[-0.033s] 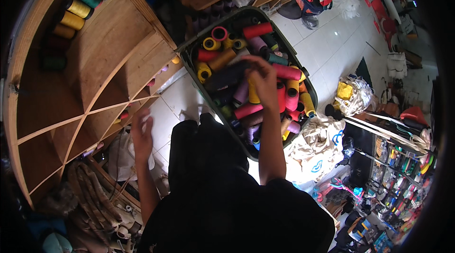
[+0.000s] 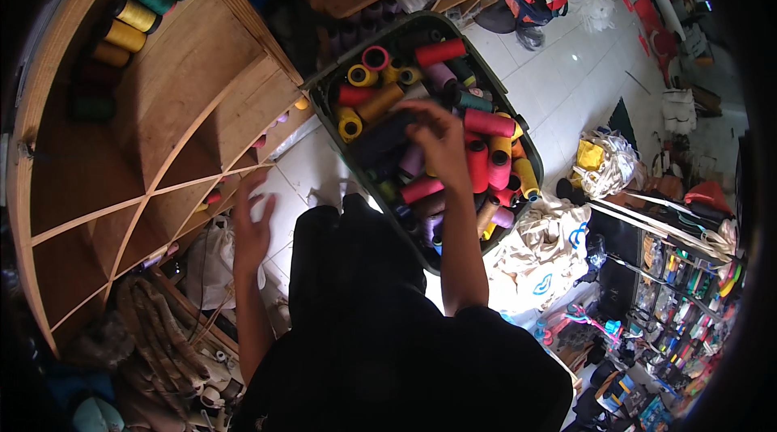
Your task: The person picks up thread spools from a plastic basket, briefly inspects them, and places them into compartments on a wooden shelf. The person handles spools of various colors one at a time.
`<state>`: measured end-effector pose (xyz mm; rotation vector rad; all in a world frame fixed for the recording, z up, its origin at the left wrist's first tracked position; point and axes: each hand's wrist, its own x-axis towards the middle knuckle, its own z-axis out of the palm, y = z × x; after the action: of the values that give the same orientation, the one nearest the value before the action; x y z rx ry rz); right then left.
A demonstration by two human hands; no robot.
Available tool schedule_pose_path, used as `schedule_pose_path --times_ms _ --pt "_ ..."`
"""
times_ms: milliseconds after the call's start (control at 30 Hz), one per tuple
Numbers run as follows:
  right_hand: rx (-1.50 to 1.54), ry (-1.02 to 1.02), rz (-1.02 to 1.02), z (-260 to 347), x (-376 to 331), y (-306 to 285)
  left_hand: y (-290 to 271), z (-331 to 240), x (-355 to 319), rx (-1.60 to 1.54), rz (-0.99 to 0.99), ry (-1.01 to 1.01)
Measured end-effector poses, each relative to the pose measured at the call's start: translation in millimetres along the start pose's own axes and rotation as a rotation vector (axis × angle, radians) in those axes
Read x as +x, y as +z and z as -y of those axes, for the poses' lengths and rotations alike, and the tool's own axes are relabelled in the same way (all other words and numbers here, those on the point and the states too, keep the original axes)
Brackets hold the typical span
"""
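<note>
My right hand (image 2: 439,136) is over a dark green bin (image 2: 325,112) heaped with cones and spools of thread. Its fingers and thumb are closed round the right end of a dark navy thread cone (image 2: 380,139), which lies at a slant on the heap. Around it lie a brown-gold cone (image 2: 380,102), a yellow spool (image 2: 349,124) and several red and pink cones (image 2: 489,123). My left hand (image 2: 252,217) hangs open and holds nothing, its fingers apart, beside the wooden shelf.
On the left a wooden shelf unit with compartments (image 2: 146,193) holds green and yellow thread spools (image 2: 136,15). Cream cloth bags (image 2: 534,262) lie right of the bin, on white floor tiles (image 2: 558,92). Brown fur-like fabric (image 2: 154,335) lies at lower left; clutter fills the right side.
My right hand has shifted slightly left and down, and the navy cone has moved left with it. My left hand has moved slightly to the right and its fingers have spread.
</note>
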<state>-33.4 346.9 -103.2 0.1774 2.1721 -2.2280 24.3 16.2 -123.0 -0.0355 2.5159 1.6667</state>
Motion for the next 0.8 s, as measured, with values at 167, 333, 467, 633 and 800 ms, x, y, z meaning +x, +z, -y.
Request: schedule_pose_path --times_ms 167,333,467,633,800 --pt "0.131 -0.04 0.277 6 -9 52 40 -92 31 -0.113 0.572 -0.048" --pt "0.35 0.033 0.197 12 -15 85 46 -58 20 -0.773 0.442 -0.294" --pt "0.062 0.036 0.354 14 -29 85 30 -63 17 -1.139 0.284 -0.275" --pt "-0.182 -0.113 0.345 25 -48 105 27 -63 18 -1.007 0.066 -0.257" --pt "-0.284 -0.265 0.308 11 -50 115 38 -65 1 -0.648 -0.018 -0.25"
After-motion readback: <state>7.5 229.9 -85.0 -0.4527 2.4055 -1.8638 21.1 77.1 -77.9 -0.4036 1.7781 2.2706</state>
